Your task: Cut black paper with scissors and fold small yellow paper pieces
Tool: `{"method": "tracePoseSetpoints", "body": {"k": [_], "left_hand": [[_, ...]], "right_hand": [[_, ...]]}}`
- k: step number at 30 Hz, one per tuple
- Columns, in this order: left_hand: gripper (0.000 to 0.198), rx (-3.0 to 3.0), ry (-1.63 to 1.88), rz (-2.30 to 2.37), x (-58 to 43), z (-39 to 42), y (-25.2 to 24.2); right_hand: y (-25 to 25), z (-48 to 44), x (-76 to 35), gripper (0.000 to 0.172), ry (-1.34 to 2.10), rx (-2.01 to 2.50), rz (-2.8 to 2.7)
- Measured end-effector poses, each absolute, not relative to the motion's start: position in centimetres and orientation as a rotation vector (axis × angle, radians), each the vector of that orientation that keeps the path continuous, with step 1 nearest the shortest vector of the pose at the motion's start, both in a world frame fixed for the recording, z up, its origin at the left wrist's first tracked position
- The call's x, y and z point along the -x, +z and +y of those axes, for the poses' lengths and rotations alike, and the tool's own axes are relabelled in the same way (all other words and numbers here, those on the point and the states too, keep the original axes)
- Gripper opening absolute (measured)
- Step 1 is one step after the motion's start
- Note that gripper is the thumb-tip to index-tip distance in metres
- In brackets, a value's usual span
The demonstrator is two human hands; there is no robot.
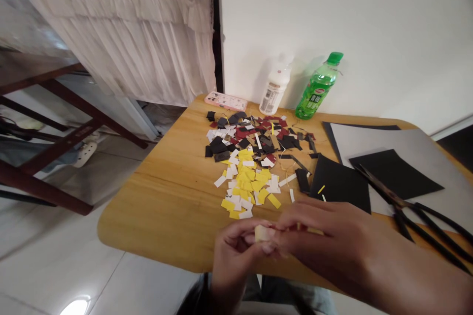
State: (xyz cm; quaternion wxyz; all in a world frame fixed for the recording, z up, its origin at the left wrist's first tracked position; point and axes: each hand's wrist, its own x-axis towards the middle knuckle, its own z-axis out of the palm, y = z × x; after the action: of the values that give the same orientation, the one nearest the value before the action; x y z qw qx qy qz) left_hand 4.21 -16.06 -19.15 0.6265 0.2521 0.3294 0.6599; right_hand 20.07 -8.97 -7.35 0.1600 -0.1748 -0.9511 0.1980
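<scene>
The left hand (233, 245) is pinching a small pale paper piece (261, 234) between thumb and fingers, over the near edge of the wooden table (158, 206). Fingers of the right hand (338, 234) are pressing together at its right side, seemingly clamping it too. Yellow paper cuttings (248, 178) are lying just beyond; black-handled scissors (400, 202) are resting rightward. Judgement: folding or shaping is apparently proceeding; the next move is calling for steady fingertip pressure.
</scene>
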Motion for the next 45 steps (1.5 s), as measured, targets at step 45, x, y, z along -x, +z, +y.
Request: {"method": "tracePoseSetpoints", "body": {"k": [45], "left_hand": [[0.027, -1.189, 1.742, 0.610, -4.0, -16.3, -18.5]], "right_hand": [[-13.2, -7.4, -14.0, 0.015, 0.526, 1.462, -2.773]]}}
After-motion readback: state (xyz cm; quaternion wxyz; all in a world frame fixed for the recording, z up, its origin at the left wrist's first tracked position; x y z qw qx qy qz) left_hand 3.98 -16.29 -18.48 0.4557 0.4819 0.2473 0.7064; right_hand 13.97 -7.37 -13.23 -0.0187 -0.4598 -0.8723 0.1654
